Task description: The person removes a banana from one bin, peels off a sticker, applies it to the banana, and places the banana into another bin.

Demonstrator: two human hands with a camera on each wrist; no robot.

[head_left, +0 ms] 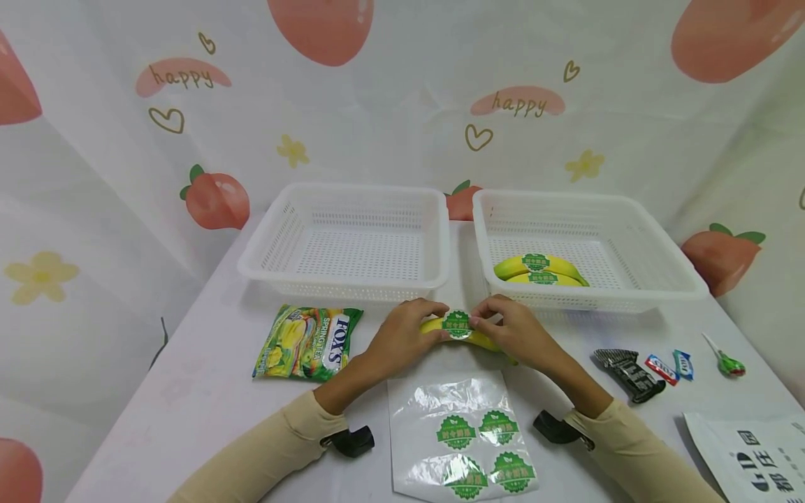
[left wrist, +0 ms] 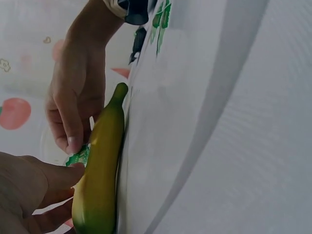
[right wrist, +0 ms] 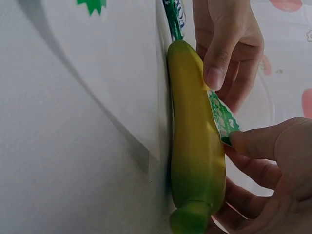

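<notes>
A yellow banana [head_left: 484,340] with green ends lies on the white table in front of the baskets. My left hand [head_left: 402,332] grips it near one end, thumb on the near side beside a round green sticker [head_left: 457,324]. With thumb and forefinger, my right hand [head_left: 518,332] pinches the opposite edge of that sticker. In the right wrist view the sticker [right wrist: 223,119] touches the banana [right wrist: 195,146] on the left hand's side, while its pinched edge stands away from the peel. Nearer me lies a clear-backed sheet [head_left: 418,436] bearing several matching stickers.
Behind stand two white baskets; the right basket [head_left: 666,276] contains stickered bananas [head_left: 544,268]. A green FOX'S candy bag [head_left: 308,342] lies left. On the right are a black-wrapped snack [head_left: 629,374], small wrapped candies [head_left: 663,369], a lollipop [head_left: 729,365] and a white printed packet [head_left: 748,454].
</notes>
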